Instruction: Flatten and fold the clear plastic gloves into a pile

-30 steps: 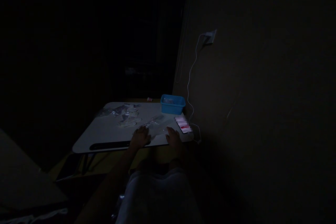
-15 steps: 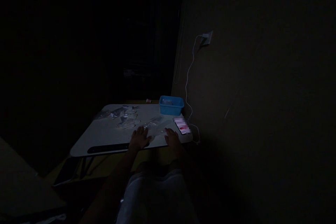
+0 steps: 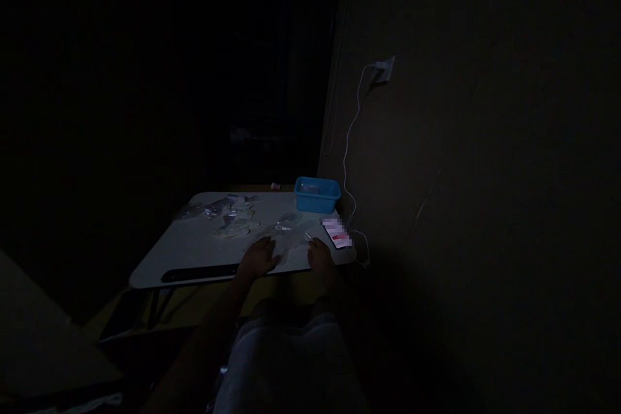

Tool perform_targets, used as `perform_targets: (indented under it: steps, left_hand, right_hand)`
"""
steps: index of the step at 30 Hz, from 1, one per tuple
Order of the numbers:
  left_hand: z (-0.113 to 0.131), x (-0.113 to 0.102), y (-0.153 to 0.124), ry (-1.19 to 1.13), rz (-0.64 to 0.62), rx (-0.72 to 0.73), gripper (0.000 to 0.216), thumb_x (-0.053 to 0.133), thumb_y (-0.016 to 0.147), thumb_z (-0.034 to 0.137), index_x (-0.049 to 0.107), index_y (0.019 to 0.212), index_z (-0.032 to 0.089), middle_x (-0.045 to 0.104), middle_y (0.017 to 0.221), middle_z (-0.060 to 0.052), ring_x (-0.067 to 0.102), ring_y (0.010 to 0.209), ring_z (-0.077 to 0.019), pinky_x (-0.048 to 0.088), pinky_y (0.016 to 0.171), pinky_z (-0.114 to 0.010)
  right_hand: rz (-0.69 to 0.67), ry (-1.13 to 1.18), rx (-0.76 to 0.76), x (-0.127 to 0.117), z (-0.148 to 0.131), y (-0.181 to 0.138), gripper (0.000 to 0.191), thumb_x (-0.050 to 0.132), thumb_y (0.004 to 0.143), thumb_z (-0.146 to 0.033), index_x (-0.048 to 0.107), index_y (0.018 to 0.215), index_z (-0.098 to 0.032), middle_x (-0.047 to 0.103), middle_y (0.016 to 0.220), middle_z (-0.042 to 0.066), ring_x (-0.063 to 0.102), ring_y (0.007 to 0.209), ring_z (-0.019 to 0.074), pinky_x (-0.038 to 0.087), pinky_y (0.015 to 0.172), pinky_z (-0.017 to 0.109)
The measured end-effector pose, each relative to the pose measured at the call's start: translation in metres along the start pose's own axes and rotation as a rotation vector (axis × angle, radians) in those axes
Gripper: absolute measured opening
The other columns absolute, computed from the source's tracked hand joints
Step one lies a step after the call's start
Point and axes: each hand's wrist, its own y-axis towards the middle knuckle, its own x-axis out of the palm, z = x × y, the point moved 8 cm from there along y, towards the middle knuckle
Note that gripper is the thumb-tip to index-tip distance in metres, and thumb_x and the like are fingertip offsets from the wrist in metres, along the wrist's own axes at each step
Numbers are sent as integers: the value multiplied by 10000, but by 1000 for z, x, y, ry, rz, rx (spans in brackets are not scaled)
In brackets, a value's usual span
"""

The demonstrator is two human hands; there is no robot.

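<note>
The room is very dark. My left hand point(image 3: 259, 255) and my right hand point(image 3: 320, 252) rest near the front edge of a small white folding table point(image 3: 194, 246). Between them lies a clear plastic piece point(image 3: 290, 239), and both hands touch or grip its edges. The dim light hides how the fingers sit. A lit phone point(image 3: 336, 233) lies just right of my right hand. More clear plastic pieces point(image 3: 228, 213) are scattered farther back on the table.
A blue plastic tub point(image 3: 316, 195) stands at the table's back right corner. A white cable point(image 3: 350, 142) runs from a wall plug point(image 3: 383, 70) down to the phone. The wall closes in on the right. Darkness covers the left and the back.
My hands have drawn slightly back toward the table's front edge, with the clear plastic piece between them. The camera shifted a little.
</note>
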Motion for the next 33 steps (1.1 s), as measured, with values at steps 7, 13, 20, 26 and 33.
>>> perform_targets:
  steps: [7, 13, 20, 26, 33]
  left_hand:
    - [3, -1, -1, 73, -33, -11, 654, 393, 783, 545, 422, 1245, 82, 396, 1329, -178, 343, 1237, -281, 274, 1005, -376]
    - [-2, 0, -3, 35, 32, -32, 425, 318, 854, 277, 453, 1229, 130, 417, 1326, -129, 361, 1231, -236, 282, 1001, -387]
    - [3, -1, -4, 86, -48, -44, 584, 398, 813, 458, 402, 1268, 92, 367, 1349, -172, 320, 1251, -278, 253, 1010, -396]
    - [1, 2, -4, 62, -58, -34, 717, 410, 756, 593, 377, 1282, 107, 337, 1365, -180, 287, 1267, -289, 226, 1015, -409]
    - [-3, 8, -3, 59, -68, -56, 615, 326, 826, 521, 374, 1281, 110, 331, 1371, -168, 276, 1274, -274, 221, 1017, -419]
  right_hand:
    - [41, -5, 9, -9, -4, -9, 513, 442, 804, -210, 363, 1308, -153, 374, 1344, 127, 369, 1211, 213, 304, 974, 311]
    - [22, -65, -107, -9, -15, -18, 399, 394, 860, -332, 457, 1242, -235, 367, 1353, 112, 321, 1240, 220, 238, 997, 384]
    - [5, -109, -63, -5, -20, -21, 486, 352, 848, -505, 332, 1307, -345, 292, 1401, 93, 257, 1269, 271, 180, 987, 505]
    - [-5, -103, -1, -1, -23, -18, 540, 371, 818, -559, 371, 1296, -307, 299, 1392, 135, 234, 1278, 302, 155, 983, 526]
    - [-89, -137, 119, -2, -26, -14, 661, 379, 801, -577, 231, 1361, -259, 240, 1410, 168, 198, 1288, 307, 151, 975, 531]
